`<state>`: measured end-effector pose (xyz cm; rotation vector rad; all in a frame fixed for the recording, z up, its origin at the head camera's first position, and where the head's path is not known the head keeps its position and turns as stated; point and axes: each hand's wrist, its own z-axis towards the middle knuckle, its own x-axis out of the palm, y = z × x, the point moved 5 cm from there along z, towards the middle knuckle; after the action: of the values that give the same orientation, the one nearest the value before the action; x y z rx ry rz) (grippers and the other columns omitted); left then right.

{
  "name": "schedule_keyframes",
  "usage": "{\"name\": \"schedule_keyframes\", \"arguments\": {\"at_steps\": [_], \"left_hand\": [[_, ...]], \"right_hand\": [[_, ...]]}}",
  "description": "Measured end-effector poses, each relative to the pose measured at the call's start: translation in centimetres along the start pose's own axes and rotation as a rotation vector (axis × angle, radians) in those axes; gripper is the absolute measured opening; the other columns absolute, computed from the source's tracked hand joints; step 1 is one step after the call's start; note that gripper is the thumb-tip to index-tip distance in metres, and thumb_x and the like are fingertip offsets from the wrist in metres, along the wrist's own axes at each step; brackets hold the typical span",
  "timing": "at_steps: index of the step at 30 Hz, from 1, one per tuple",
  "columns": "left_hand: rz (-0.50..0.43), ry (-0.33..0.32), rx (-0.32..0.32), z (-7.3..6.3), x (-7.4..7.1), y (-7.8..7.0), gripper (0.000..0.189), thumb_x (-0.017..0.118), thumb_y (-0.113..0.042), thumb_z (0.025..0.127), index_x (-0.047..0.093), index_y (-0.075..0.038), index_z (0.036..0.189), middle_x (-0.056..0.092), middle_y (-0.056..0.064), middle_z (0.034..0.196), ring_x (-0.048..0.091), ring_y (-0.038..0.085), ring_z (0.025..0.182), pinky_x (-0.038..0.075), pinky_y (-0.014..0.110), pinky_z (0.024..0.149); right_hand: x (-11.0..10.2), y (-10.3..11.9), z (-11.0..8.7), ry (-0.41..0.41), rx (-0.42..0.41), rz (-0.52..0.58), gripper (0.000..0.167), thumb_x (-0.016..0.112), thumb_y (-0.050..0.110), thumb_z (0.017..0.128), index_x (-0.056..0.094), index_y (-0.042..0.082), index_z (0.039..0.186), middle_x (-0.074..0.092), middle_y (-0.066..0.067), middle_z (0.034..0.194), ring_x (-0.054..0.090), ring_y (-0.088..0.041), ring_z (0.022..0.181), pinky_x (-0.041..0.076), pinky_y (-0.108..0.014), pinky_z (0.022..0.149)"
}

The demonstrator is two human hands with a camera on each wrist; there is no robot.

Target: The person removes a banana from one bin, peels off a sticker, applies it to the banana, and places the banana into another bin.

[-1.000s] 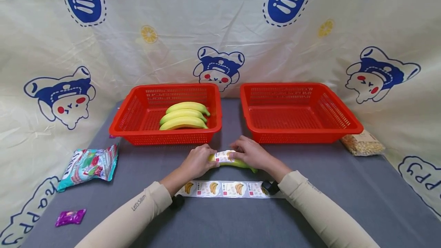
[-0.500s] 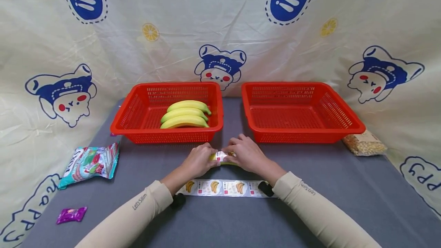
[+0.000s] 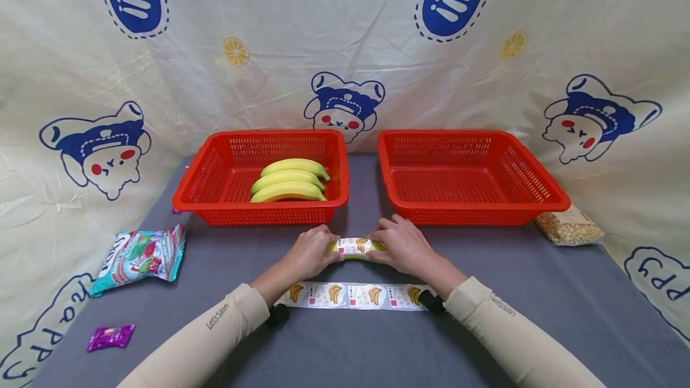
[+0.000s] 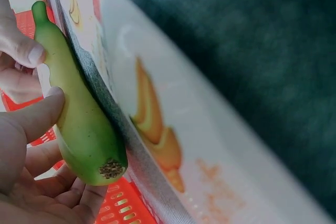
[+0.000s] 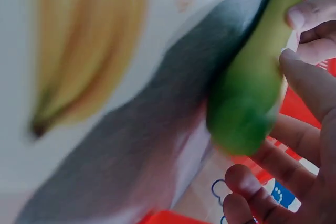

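Observation:
A yellow-green banana point(image 4: 84, 98) lies crosswise between my hands, with a printed white label point(image 3: 349, 246) along its upper side. My left hand point(image 3: 311, 250) grips its left end, with the thumb point(image 4: 50, 103) on the near side and the fingers behind. At the other end my right hand point(image 3: 403, 245) holds the banana, its thumb point(image 5: 304, 74) against the peel and its fingers beyond. Nearer to me, a strip of banana-picture labels point(image 3: 347, 296) lies flat on the table. Part of the stem end is hidden under the right hand in the head view.
A red basket point(image 3: 259, 213) at the back left has several bananas point(image 3: 288, 191) in it. Another red basket point(image 3: 480, 214) stands at the back right, beside a packet of grain point(image 3: 571, 226). On the left lie a snack bag point(image 3: 140, 255) and a purple packet point(image 3: 110, 338).
The right hand slid left over the label, then moved back right to the banana's stem end, so more of the label shows. The left hand has stayed at its end.

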<state>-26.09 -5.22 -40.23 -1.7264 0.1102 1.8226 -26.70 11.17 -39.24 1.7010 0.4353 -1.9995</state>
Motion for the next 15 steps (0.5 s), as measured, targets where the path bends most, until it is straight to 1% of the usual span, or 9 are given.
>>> {"name": "schedule_keyframes", "arguments": {"at_steps": [4, 8, 11, 15], "left_hand": [[0.019, -0.005, 0.011, -0.1, 0.0, 0.0, 0.039, 0.075, -0.024, 0.08, 0.069, -0.003, 0.112, 0.065, 0.01, 0.098, 0.06, 0.02, 0.087, 0.049, 0.036, 0.08], [0.023, 0.0, 0.015, -0.1, 0.1, 0.0, 0.038, 0.074, -0.023, 0.08, 0.068, -0.004, 0.113, 0.064, 0.01, 0.098, 0.058, 0.019, 0.084, 0.049, 0.034, 0.077], [0.027, 0.0, 0.011, -0.1, 0.1, 0.0, 0.038, 0.074, -0.024, 0.081, 0.069, -0.004, 0.113, 0.064, 0.009, 0.098, 0.058, 0.019, 0.084, 0.048, 0.033, 0.076], [0.028, -0.01, 0.01, 0.0, 0.2, 0.0, 0.038, 0.074, -0.025, 0.081, 0.069, -0.004, 0.112, 0.065, 0.009, 0.098, 0.058, 0.018, 0.084, 0.048, 0.033, 0.076]], "right_hand": [[0.0, 1.1, 0.9, -0.023, -0.047, 0.032, 0.038, 0.076, 0.043, 0.074, 0.073, 0.022, 0.106, 0.061, 0.003, 0.089, 0.042, -0.014, 0.076, 0.034, -0.026, 0.065], [0.4, 2.2, 1.8, -0.005, -0.073, 0.002, 0.036, 0.076, 0.043, 0.075, 0.073, 0.023, 0.104, 0.061, 0.003, 0.09, 0.044, -0.015, 0.079, 0.036, -0.027, 0.068], [0.5, 2.4, 2.0, 0.003, -0.058, -0.033, 0.034, 0.075, 0.045, 0.075, 0.073, 0.024, 0.102, 0.062, 0.004, 0.091, 0.046, -0.016, 0.081, 0.037, -0.028, 0.07], [0.5, 1.9, 1.5, -0.021, -0.025, -0.054, 0.033, 0.075, 0.046, 0.075, 0.073, 0.025, 0.1, 0.061, 0.004, 0.091, 0.046, -0.016, 0.081, 0.037, -0.028, 0.068]]}}
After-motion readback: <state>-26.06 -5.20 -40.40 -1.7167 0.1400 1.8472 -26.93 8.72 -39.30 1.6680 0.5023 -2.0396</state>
